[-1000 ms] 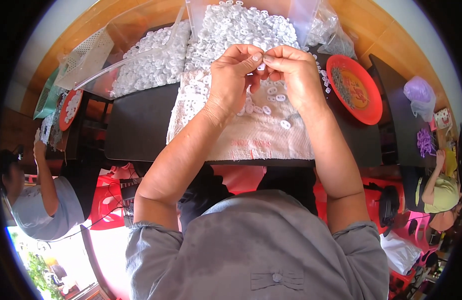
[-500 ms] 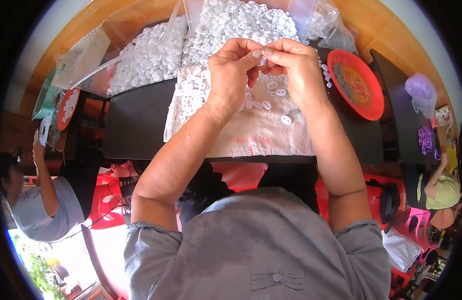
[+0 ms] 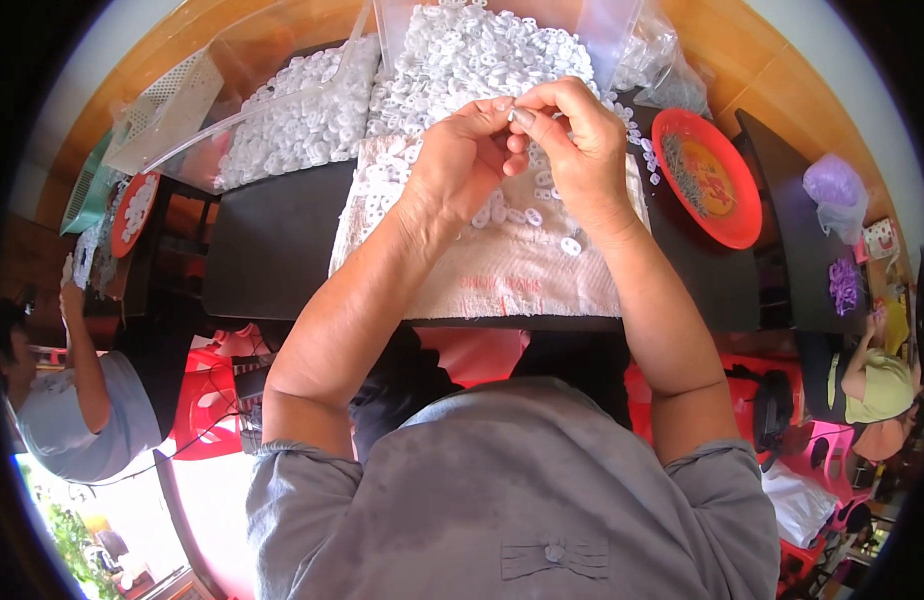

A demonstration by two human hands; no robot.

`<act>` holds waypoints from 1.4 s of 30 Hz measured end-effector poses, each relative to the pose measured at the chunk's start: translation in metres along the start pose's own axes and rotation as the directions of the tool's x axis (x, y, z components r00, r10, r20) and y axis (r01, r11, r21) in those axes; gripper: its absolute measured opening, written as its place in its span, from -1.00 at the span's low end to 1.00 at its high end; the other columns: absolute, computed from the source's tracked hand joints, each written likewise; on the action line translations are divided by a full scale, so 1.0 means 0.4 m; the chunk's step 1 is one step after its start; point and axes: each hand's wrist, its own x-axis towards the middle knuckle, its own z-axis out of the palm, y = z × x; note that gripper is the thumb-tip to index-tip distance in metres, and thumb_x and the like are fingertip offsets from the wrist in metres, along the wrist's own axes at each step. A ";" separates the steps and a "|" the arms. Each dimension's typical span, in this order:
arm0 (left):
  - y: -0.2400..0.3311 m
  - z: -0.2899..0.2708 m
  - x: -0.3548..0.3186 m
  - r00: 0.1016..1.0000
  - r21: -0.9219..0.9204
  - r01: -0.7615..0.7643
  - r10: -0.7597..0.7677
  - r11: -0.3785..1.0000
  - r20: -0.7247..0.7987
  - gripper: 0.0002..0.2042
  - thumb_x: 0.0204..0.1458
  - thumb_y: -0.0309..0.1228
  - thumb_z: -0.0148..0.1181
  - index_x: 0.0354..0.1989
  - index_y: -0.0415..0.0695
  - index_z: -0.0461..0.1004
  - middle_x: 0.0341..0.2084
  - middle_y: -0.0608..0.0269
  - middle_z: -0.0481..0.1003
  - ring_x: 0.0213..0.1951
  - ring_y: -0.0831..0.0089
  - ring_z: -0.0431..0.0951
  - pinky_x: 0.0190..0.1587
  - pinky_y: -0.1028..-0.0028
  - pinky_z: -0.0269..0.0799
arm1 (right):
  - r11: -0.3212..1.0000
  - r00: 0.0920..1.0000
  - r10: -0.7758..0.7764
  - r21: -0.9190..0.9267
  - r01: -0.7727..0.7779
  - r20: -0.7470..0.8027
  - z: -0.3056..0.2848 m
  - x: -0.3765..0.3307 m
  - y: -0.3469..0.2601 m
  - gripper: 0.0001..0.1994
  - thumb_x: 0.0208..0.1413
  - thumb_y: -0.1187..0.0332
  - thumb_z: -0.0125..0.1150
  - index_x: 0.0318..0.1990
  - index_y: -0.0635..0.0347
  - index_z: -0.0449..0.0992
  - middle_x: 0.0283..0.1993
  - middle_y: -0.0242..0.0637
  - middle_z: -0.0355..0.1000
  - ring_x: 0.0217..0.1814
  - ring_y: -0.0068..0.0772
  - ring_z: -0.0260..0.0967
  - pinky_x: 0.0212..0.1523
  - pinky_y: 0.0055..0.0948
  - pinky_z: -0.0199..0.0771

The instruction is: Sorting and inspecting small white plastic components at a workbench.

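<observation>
Nearest me, a pale printed cloth [image 3: 512,295] lies along the near edge of the dark table [image 3: 272,250], with loose white pieces [image 3: 570,245] scattered over it, thickest toward the left. They are flat ovals with holes through them.

Above the far part of the cloth, the two bare hands meet fingertip to fingertip. The right hand [image 3: 587,150] pinches a small white piece [image 3: 511,116] between thumb and forefinger, its other fingers bent loosely. The left hand [image 3: 457,150] curls in from the other side, thumb and fingers bent toward that same piece; the fingers hide so much that I can't tell whether it grips too.

By the look of it, this one piece is in mid-handling and not yet put down. To the right sits a red dish [image 3: 737,225] with thin grey pins [image 3: 682,178] heaped along its left side, and a few stray ovals lie between it and the cloth.

Farther off, a big white heap [image 3: 492,55] stands behind the hands, and another fills a clear bin [image 3: 162,162] at the far left. Nothing here marks finished pieces from unworked ones, but if those heaps are unworked, I'd judge that most of the work is left.
</observation>
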 end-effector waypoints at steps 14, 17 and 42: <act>0.004 0.018 -0.012 0.990 0.168 -0.028 0.050 0.985 -0.131 -0.87 0.20 -0.44 0.05 -0.33 -0.25 0.42 -0.48 0.22 0.45 -0.46 0.46 0.44 -0.44 0.46 0.36 | 0.967 0.967 0.249 0.057 -0.246 -0.047 0.003 -0.006 0.036 -0.95 0.14 0.53 0.19 -0.26 0.26 0.47 -0.37 -0.42 0.46 -0.35 -0.66 0.40 -0.29 -0.61 0.43; 0.004 0.016 -0.011 0.986 0.143 -0.068 0.089 0.987 -0.142 -0.90 0.16 -0.50 0.09 -0.34 -0.28 0.44 -0.50 0.19 0.46 -0.49 0.44 0.45 -0.49 0.45 0.37 | 0.915 0.930 0.366 0.195 -0.352 -0.042 0.013 -0.007 0.000 -0.96 0.15 0.50 0.18 -0.26 0.24 0.48 -0.35 -0.44 0.46 -0.36 -0.67 0.39 -0.34 -0.65 0.39; -0.005 0.045 -0.024 0.977 0.582 -0.112 0.195 0.805 -0.081 -0.91 0.09 -0.50 0.18 -0.34 -0.28 0.48 -0.50 0.20 0.51 -0.55 0.52 0.44 -0.57 0.54 0.30 | 0.908 0.919 0.395 0.146 -0.391 0.002 -0.027 0.013 0.009 -0.97 0.12 0.46 0.22 -0.30 0.19 0.52 -0.42 -0.50 0.46 -0.41 -0.75 0.33 -0.42 -0.69 0.28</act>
